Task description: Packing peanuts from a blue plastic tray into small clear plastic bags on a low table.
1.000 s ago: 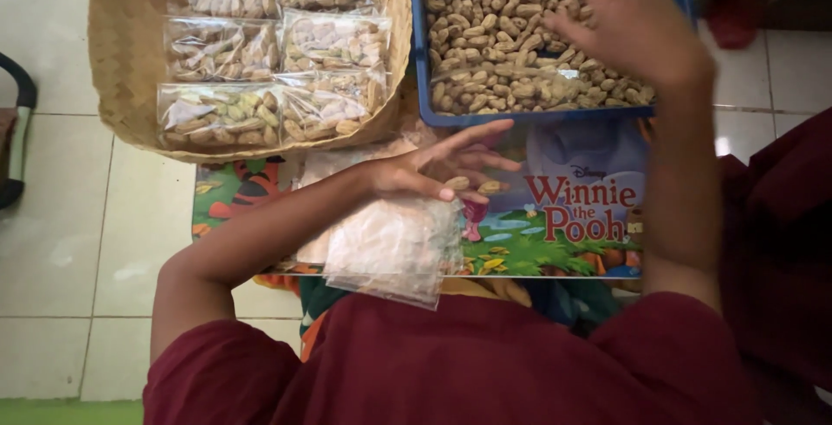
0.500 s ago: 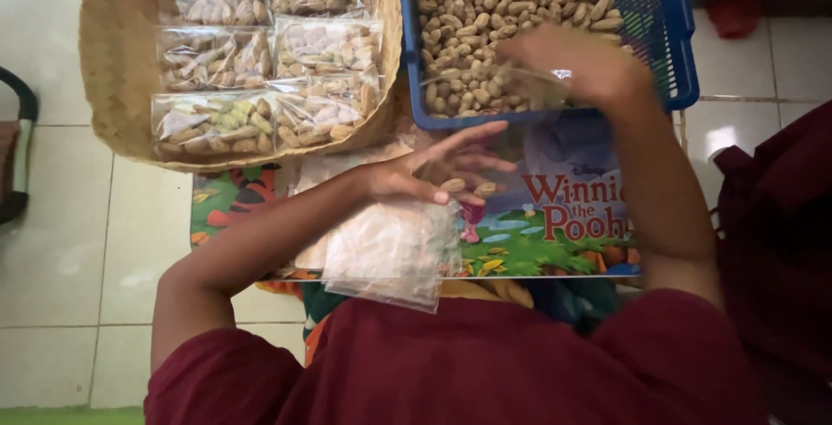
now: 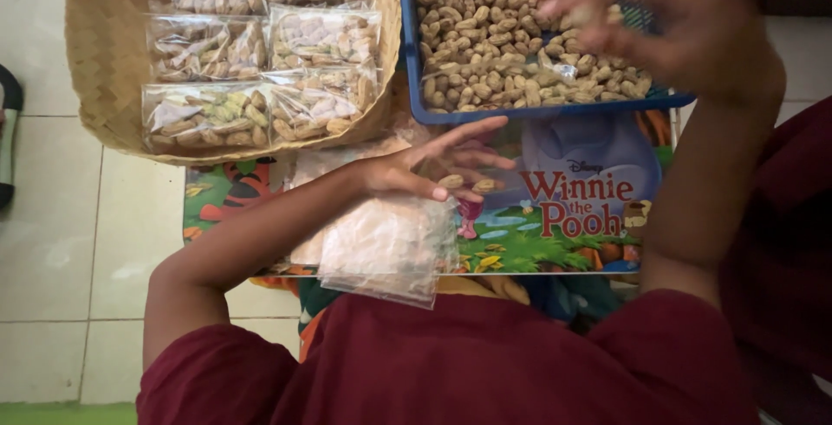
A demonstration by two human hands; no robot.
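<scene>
My left hand [image 3: 433, 169] pinches clear bag [image 3: 386, 247], fingers closed on mouth, long axis toward me. Right hand [image 3: 659, 18], blurred, clutches peanuts over blue basket [image 3: 537, 113]. Woven tray [image 3: 104, 61] of filled packs sits left.

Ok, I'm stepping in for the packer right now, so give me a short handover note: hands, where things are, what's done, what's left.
Left hand: holds a clear plastic bag at its top, a few peanuts at the fingers; bag looks nearly empty.
Right hand: blurred, over the blue basket of loose peanuts; whether it holds any, cannot tell.
Done: six filled bags lie in the woven tray.
Left: fill this bag; more empty bags seem stacked under it on the cartoon-printed board.
</scene>
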